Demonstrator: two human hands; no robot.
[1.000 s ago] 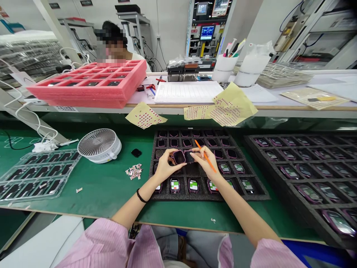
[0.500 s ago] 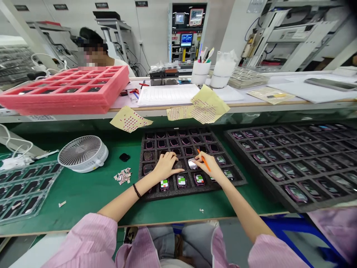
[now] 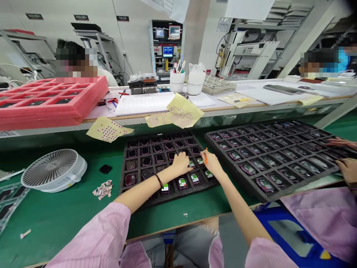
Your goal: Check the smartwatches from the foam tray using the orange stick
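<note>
A dark foam tray (image 3: 164,196) of smartwatches lies before me on the green bench. My left hand (image 3: 180,164) rests over its middle, fingers apart and thumb out to the right, by a lit watch (image 3: 191,163). Close to the tray's right side, my right hand (image 3: 212,164) is closed round a slim orange pen-like tool (image 3: 205,156); its tip cannot be made out. Several watches in the near rows show green and white screens, such as one watch (image 3: 182,182) below my left hand. Watches in the far rows look dark.
To the right is a larger foam tray (image 3: 252,197) of watches, with another person's hands (image 3: 348,169) at its far side. A round white fan (image 3: 54,169), a black square piece (image 3: 105,169) and paper scraps (image 3: 103,190) lie left. Yellow label sheets (image 3: 185,110) hang from the shelf.
The view has swung to the right. My left hand has moved right across the tray, closer to my right hand. The silvery piece by the orange tool no longer shows. Another person's hands have appeared at right.
</note>
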